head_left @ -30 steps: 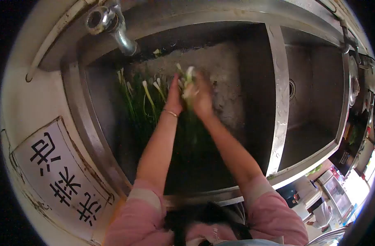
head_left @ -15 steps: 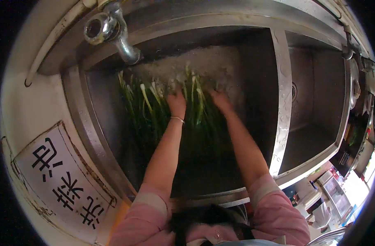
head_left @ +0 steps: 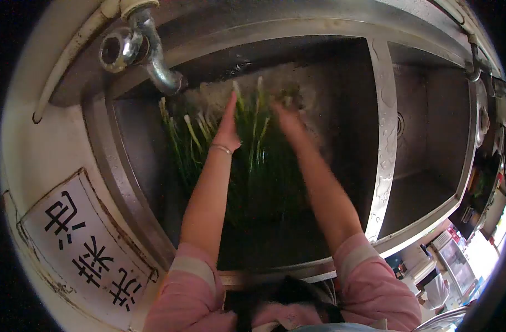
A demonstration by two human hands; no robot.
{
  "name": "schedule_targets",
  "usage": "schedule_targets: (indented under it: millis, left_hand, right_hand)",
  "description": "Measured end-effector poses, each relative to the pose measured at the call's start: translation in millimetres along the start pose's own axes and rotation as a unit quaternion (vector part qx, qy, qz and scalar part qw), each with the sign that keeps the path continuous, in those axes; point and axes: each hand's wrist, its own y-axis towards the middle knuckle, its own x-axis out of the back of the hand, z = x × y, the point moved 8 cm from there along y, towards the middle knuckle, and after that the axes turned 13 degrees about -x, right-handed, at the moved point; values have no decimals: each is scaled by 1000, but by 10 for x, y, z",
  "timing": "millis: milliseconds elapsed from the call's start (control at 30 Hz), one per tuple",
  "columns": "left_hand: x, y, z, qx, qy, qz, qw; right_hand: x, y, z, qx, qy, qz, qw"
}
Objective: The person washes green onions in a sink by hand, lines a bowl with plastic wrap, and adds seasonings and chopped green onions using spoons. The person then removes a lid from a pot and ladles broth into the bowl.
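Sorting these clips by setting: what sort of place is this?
Probably a commercial kitchen's washing area, judging by the two-basin metal sink, the green onions in it, and the Chinese sign reading "vegetable-washing sink".

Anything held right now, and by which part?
No hold visible in the left hand, open beside the scallions; right hand too blurred to tell.

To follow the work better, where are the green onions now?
In the head view, the green onions lie in the wide left sink, on both sides of the left hand.

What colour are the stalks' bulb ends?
The bulb ends are whitish, best seen in the head view.
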Motion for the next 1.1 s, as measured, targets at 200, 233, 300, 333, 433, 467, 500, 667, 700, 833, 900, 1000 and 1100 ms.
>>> schedule_targets:
  millis: [200,233,300,333,433,467,500,667,700,833,900,1000,1100]
  left_hand:
    - [-117,-99,-3,-92,26,40,995]
    - [-76,-140,15,-54,35,-1,998]
    - [-98,-182,25,-53,-16,1,998]
    - [-91,-213,-9,-83,33,-41,995]
    - [-66,-172,62,-138,-58,8,989]
    - [34,-143,87,-120,143,-4,982]
    - [105,-101,73,-99,339,-13,936]
    - [641,7,143,-168,300,-231,910]
    - [666,44,246,-185,249,-218,925]
    - [552,-26,249,-178,373,-119,903]
    - [446,-263,-124,-228,295,-175,911]
    - [663,-28,89,-182,291,-165,925]
    - [739,-49,381,14,359,-142,922]
  right_hand:
    - [-178,-770,717,329,-171,-205,906]
    - [-126,-752,765,331,-168,-207,905]
    - [-132,-507,614,180,-13,-3,984]
    - [-201,-490,524,164,-101,-90,977]
    - [-326,-1009,704,400,-213,-183,872]
    - [-317,-638,391,284,-165,-116,937]
    - [-213,-356,160,284,-163,-117,938]
    - [352,-68,-202,32,10,-157,987]
    - [329,-126,-221,33,8,-158,987]
    - [126,-315,-165,16,0,17,1000]
    - [245,-201,-295,-40,42,4,998]
    - [250,14,-489,-39,-58,-36,997]
    - [28,-230,-297,15,-60,153,986]
